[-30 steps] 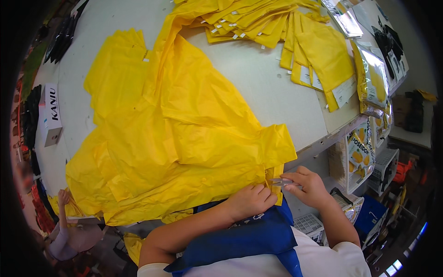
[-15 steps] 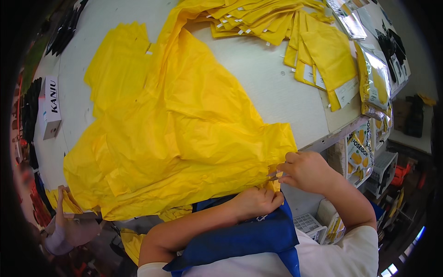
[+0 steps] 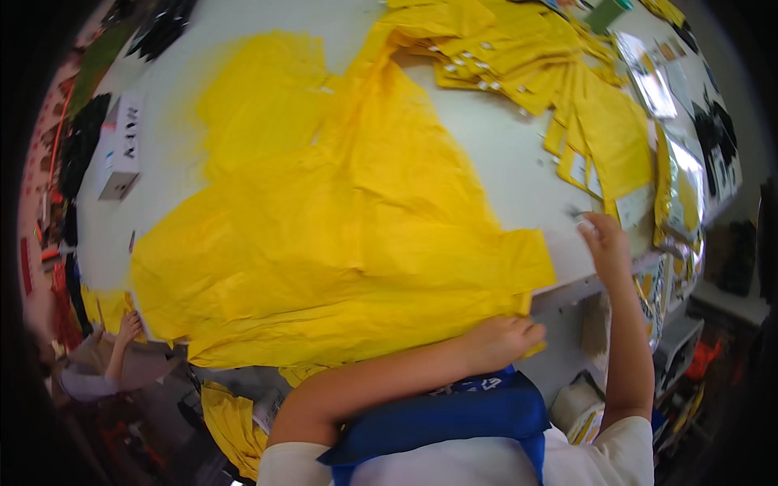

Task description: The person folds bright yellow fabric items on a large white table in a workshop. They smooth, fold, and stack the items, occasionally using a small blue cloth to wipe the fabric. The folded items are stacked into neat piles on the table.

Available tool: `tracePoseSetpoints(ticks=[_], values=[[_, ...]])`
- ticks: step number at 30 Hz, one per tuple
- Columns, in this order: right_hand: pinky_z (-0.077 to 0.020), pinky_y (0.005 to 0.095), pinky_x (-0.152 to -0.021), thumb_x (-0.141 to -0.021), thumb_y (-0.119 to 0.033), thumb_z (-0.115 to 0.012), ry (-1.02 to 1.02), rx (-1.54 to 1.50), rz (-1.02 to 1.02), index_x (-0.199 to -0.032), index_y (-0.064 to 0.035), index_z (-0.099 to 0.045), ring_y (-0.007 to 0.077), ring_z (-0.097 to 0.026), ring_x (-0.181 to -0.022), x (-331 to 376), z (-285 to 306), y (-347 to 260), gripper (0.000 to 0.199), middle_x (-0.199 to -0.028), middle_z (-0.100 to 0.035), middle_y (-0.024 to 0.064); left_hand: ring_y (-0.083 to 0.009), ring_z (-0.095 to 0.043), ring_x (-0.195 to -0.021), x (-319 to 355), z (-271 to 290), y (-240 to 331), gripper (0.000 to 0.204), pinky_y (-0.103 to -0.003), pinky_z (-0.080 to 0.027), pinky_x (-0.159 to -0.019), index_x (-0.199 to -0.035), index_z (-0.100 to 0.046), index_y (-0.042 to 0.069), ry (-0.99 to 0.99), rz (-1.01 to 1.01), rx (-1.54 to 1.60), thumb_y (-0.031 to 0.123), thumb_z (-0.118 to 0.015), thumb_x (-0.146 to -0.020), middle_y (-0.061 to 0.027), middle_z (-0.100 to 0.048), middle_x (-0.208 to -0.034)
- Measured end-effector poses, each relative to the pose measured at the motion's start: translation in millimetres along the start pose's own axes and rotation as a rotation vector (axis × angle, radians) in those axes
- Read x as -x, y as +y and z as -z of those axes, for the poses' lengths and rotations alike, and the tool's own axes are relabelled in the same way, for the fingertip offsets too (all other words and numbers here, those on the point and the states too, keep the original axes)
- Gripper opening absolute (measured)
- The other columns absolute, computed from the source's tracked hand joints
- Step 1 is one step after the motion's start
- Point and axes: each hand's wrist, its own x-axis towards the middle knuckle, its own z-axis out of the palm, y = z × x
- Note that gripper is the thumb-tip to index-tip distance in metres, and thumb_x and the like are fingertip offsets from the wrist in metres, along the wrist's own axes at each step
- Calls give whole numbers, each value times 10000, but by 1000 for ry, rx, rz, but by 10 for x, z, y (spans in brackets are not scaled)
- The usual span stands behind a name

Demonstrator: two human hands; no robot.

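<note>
A large yellow garment of thin, shiny material (image 3: 348, 227) lies spread and wrinkled over the table. My left hand (image 3: 504, 340) is closed at its near right corner, with a bit of yellow material showing under the fingers. Farther right, my right hand (image 3: 606, 243) is raised off the garment, beside the folded yellow pieces. Its fingers are closed round small metal snips (image 3: 574, 212), blurred by motion; only the tip shows.
The white table (image 3: 519, 178) ends in a near edge before me. Yellow pouches with white tags (image 3: 604, 130) fan out at the far right, beside plastic-wrapped packs (image 3: 681, 182). A white box (image 3: 120, 150) stands left. At lower left, another person's hand (image 3: 130, 326) touches yellow material.
My right hand has moved away from the garment's corner, up and to the right, with the snips. My left hand stays by the corner. The whole view has shifted a little.
</note>
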Motion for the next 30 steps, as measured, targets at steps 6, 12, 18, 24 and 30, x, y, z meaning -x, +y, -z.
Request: tracePoseSetpoints(ticks=[6,12,18,24,30], values=[[-427,476,-901,-872,-284,-613,232,624,-1,-1325,-63,-431,379,-509,-1096,-593,-105,518,536,-1220,-503,207,-349,-572,-1059,-343,-350,-205,369,-435,-452,-916,-1188,-502,32,463,-39,-258,101,-541,-828,-152,-616,-1066],[-491,352,-796,-765,-6,-652,-183,-261,415,-944,-21,-623,305,-615,-873,176,-721,-1508,182,-893,-636,126,-299,-587,-944,1528,496,-201,265,-412,-467,-827,-1052,-633,78,378,432,-257,113,-634,-789,-112,-630,-1004],[-446,388,-814,-760,-201,-682,-464,-62,830,-888,-81,-647,280,-589,-907,918,-1914,-2361,178,-852,-634,85,-289,-562,-924,3228,1014,293,258,-405,-408,-824,-1025,-623,125,690,962,-829,189,-673,-780,-75,-611,-986],[-488,408,-703,-754,-202,-681,-707,-41,689,-867,-55,-647,342,-610,-788,765,-2048,-2396,189,-809,-644,152,-289,-577,-869,3421,1034,106,210,-404,-428,-783,-986,-641,120,703,881,-608,189,-663,-790,-77,-621,-886],[-503,400,-716,-728,-163,-676,-738,65,672,-857,-36,-667,337,-632,-798,675,-2142,-2348,182,-835,-656,177,-312,-589,-873,3570,1006,-412,136,-411,-466,-773,-874,-648,89,601,845,-400,209,-626,-814,-98,-613,-839]])
